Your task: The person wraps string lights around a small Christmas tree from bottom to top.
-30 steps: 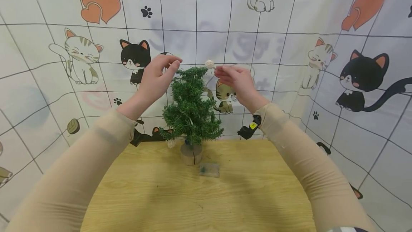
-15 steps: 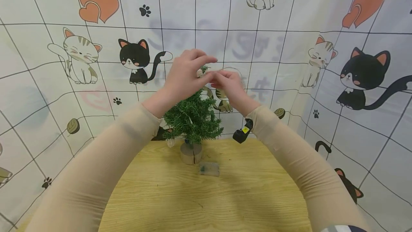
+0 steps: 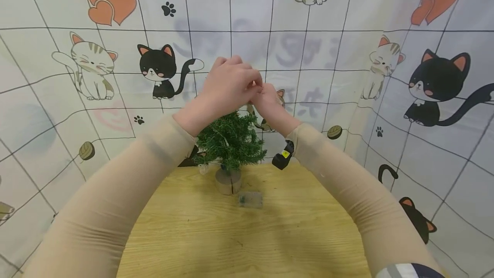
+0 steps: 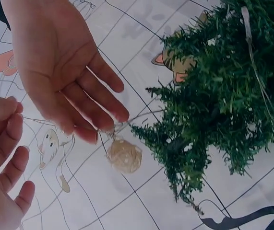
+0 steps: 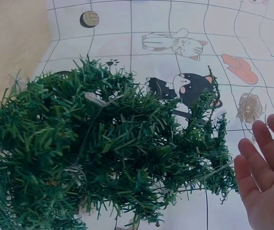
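Note:
Both hands meet at the tip of a small artificial Christmas tree (image 3: 230,140). Thumb and fingertips of my left hand (image 3: 231,83) pinch a thin clear wire (image 4: 36,120), part of a string of lights. Close beside it, my right hand (image 3: 270,104) pinches the same wire, and the wire spans the short gap between the hands. A pale woven ball (image 4: 125,155) hangs by the right fingertips in the left wrist view. From there the wire runs on to the tree. The hands hide the treetop in the head view.
The tree stands on a round wooden base (image 3: 228,181) near the table's back edge. A clear plastic box (image 3: 250,199) lies in front of it. Another woven ball (image 3: 203,168) hangs low at the tree's left. A cat-print cloth (image 3: 208,7) surrounds the wooden table (image 3: 216,235).
My left hand has moved right to meet the right hand and now pinches the wire. The right hand, holding the wire throughout, has moved slightly left.

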`<state>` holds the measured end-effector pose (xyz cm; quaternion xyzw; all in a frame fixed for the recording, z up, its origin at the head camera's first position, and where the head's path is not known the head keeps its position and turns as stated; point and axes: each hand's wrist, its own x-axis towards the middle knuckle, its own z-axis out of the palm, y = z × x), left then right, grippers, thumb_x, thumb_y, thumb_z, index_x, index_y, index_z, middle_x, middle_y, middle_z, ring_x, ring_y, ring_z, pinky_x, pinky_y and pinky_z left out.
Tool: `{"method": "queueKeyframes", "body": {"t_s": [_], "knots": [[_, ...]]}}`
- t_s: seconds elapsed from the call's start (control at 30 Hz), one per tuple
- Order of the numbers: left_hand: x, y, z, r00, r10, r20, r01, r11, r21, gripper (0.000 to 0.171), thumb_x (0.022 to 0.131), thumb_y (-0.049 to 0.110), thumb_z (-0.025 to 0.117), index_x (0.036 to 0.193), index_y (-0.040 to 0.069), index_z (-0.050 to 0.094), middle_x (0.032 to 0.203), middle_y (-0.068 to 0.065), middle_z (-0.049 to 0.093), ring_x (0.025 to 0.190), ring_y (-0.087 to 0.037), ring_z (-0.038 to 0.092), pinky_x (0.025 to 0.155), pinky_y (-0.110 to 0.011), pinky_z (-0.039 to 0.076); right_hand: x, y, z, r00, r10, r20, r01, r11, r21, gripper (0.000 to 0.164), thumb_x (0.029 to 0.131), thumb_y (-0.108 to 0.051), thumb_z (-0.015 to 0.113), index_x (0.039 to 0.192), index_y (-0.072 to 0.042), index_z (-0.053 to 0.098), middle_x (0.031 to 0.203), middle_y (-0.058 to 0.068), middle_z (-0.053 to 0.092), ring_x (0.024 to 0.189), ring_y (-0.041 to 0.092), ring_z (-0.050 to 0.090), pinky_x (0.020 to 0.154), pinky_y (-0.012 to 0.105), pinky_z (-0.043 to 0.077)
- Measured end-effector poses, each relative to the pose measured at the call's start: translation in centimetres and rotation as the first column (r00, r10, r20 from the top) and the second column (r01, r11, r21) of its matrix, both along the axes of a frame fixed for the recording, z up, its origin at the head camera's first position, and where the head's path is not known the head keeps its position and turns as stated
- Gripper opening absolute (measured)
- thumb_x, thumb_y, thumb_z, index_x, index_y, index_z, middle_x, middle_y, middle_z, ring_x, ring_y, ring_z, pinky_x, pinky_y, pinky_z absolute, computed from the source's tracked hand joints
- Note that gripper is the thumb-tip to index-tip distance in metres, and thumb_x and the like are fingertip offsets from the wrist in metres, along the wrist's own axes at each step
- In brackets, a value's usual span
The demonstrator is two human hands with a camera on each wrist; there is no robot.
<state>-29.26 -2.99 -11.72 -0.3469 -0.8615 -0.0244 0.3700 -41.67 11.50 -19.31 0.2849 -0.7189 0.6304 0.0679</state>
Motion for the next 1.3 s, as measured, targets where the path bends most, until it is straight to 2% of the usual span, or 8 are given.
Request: {"method": "queueKeyframes", "body": {"t_s": [0.07, 0.2, 0.27, 0.47, 0.6, 0.93, 1.13, 1.3], "knots": [[0.2, -0.4, 0.5, 1.0, -0.005, 0.006, 0.004, 0.999, 0.038, 0.013, 0.096, 0.023, 0.06, 0.098, 0.019, 0.073, 0.089, 0.006, 0.067, 0.082, -0.02, 0.047, 0.084, -0.04, 0.034, 4.4, -0.4, 1.7, 0.968, -0.209, -0.14, 0.235, 0.95, 0.207, 0.037, 0.102, -0.026, 0.046, 0.071, -0.007, 0.053, 0.064, -0.002, 0.047, 0.063, 0.016, 0.042, 0.069, 0.031, 0.042], [0.4, -1.3, 1.6, 0.999, -0.002, 0.039, -0.003, 0.991, 0.135, 0.018, 0.099, 0.021, 0.056, 0.104, 0.016, 0.072, 0.097, 0.003, 0.072, 0.084, -0.021, 0.055, 0.088, -0.042, 0.035, 8.1, -0.8, 3.3, 0.981, -0.128, -0.143, 0.148, 0.979, 0.14, 0.024, 0.101, -0.017, 0.052, 0.107, -0.003, 0.07, 0.096, 0.005, 0.068, 0.097, 0.023, 0.057, 0.086, 0.034, 0.046], [0.3, -1.7, 2.2, 0.999, -0.002, 0.05, -0.007, 0.985, 0.172, 0.02, 0.1, 0.022, 0.055, 0.108, 0.014, 0.071, 0.102, 0.002, 0.072, 0.086, -0.021, 0.059, 0.089, -0.042, 0.037, 7.9, -0.9, 3.4, 0.98, -0.102, -0.171, 0.124, 0.985, 0.121, 0.027, 0.099, -0.018, 0.057, 0.119, -0.003, 0.068, 0.103, 0.008, 0.068, 0.1, 0.023, 0.058, 0.085, 0.033, 0.047], [-0.1, -2.8, 3.1, 0.996, -0.041, 0.076, 0.016, 0.955, 0.297, 0.021, 0.101, 0.02, 0.051, 0.109, 0.01, 0.068, 0.097, -0.001, 0.072, 0.073, -0.018, 0.061, 0.072, -0.033, 0.043, 5.5, -1.0, 3.0, 0.971, -0.074, -0.226, 0.106, 0.985, 0.135, 0.029, 0.097, -0.027, 0.062, 0.121, -0.012, 0.068, 0.11, 0.003, 0.068, 0.1, 0.029, 0.06, 0.085, 0.039, 0.048], [-0.2, -3.4, 3.3, 0.988, -0.072, 0.14, 0.011, 0.919, 0.394, 0.022, 0.102, 0.02, 0.049, 0.11, 0.01, 0.066, 0.089, -0.001, 0.07, 0.072, -0.014, 0.061, 0.068, -0.029, 0.04, 5.1, -1.3, 3.1, 0.974, -0.069, -0.214, 0.102, 0.984, 0.147, 0.034, 0.098, -0.029, 0.06, 0.127, -0.012, 0.064, 0.114, 0.004, 0.066, 0.104, 0.032, 0.059, 0.085, 0.036, 0.049], [-0.7, -5.1, 3.3, 0.956, -0.109, 0.271, -0.069, 0.817, 0.572, 0.024, 0.104, 0.024, 0.045, 0.118, 0.014, 0.062, 0.094, 0.001, 0.07, 0.069, -0.016, 0.051, 0.06, -0.027, 0.036, 3.9, -2.4, 2.3, 0.989, -0.031, -0.148, 0.059, 0.98, 0.189, 0.044, 0.102, -0.04, 0.049, 0.125, -0.005, 0.062, 0.114, 0.017, 0.059, 0.1, 0.035, 0.057, 0.088, 0.05, 0.046], [-1.2, -6.2, 3.3, 0.94, -0.158, 0.302, -0.081, 0.757, 0.648, 0.023, 0.104, 0.026, 0.045, 0.117, 0.015, 0.06, 0.095, 0.001, 0.07, 0.058, -0.017, 0.046, 0.055, -0.028, 0.035, 3.3, -3.0, 1.6, 0.974, -0.105, -0.199, 0.161, 0.943, 0.291, 0.03, 0.101, -0.023, 0.054, 0.126, -0.009, 0.064, 0.116, 0.005, 0.06, 0.091, 0.022, 0.061, 0.081, 0.035, 0.05], [-1.2, -6.9, 3.3, 0.916, -0.22, 0.335, -0.091, 0.699, 0.709, 0.021, 0.104, 0.026, 0.045, 0.114, 0.015, 0.06, 0.093, 0.002, 0.07, 0.062, -0.017, 0.052, 0.065, -0.028, 0.044, 3.0, -3.3, 1.1, 0.958, -0.166, -0.234, 0.233, 0.926, 0.297, 0.027, 0.1, -0.02, 0.056, 0.122, -0.008, 0.066, 0.109, 0.007, 0.059, 0.088, 0.021, 0.06, 0.079, 0.031, 0.051]]}}
